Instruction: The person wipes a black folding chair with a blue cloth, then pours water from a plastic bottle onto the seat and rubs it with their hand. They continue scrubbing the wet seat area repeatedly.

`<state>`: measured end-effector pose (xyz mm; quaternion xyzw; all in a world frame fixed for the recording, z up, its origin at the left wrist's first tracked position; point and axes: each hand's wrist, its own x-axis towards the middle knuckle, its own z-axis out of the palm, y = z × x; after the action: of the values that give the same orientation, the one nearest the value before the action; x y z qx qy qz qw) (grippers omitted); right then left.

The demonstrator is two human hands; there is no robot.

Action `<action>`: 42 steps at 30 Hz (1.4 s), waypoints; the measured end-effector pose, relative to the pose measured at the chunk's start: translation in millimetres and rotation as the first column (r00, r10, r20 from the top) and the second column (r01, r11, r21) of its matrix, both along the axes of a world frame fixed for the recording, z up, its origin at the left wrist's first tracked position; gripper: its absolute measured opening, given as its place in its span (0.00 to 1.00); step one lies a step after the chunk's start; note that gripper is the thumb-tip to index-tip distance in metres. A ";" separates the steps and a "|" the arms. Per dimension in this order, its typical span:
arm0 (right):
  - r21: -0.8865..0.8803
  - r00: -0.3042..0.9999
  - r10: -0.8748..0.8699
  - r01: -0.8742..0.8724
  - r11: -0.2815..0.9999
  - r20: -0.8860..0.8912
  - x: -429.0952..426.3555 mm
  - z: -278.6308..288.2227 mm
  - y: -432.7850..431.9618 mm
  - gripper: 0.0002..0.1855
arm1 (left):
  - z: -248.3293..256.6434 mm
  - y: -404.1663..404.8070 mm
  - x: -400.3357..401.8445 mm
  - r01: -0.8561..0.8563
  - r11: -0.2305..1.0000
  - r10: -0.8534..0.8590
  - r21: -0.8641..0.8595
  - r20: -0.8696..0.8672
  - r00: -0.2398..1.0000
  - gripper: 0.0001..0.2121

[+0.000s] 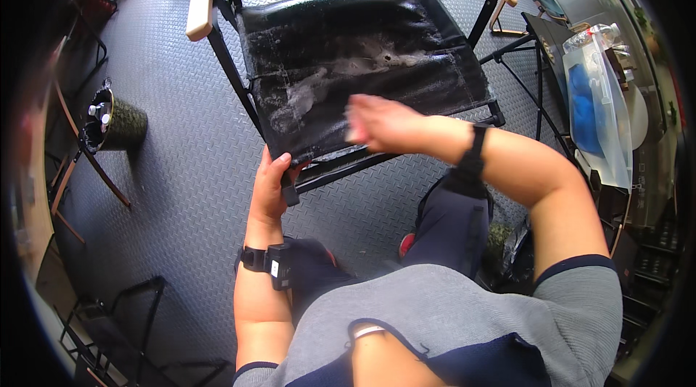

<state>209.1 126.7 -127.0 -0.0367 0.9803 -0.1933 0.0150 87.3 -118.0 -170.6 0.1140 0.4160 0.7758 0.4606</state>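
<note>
Before me stands a folding armchair with a black fabric seat (348,28). The seat looks wet and shiny, streaked with a whitish smear (375,60) and paler patches towards its left side. My left hand (272,180) grips the chair frame at the seat's near left corner, thumb on top. Over the near edge of the seat is my right hand (380,123), blurred, with its fingers pointing left. Something pale and pinkish shows beneath those fingers, too blurred to name. Wooden armrests (201,0) flank the seat.
A bucket (128,123) with a black liner and bottles stands on the metal tread-plate floor (179,180) at left. Folded black chair frames (136,321) lie lower left. At right, a clear plastic bin (614,131) holds something blue beside a small black table (549,39).
</note>
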 end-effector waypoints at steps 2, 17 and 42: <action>-0.062 0.999 0.022 -0.025 0.998 -0.046 -52.6 -14.6 -26.7 0.17 | 1.1 -0.7 0.0 -0.001 1.000 0.001 0.001 -0.009 1.000 0.24; -0.100 0.982 0.057 -0.039 0.994 0.183 2.2 21.2 8.5 0.18 | -7.1 0.2 -7.8 0.027 1.000 -0.026 0.016 -0.032 0.999 0.31; 0.319 0.927 -0.287 0.203 0.926 0.241 -87.2 -4.9 78.8 0.34 | 14.3 -13.4 40.0 -0.471 0.813 0.517 -0.342 0.053 0.855 0.28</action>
<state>121.9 205.5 -131.9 0.1179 0.9823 -0.0517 0.1359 127.3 -131.4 -156.3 -0.1295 0.5161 0.7977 0.2838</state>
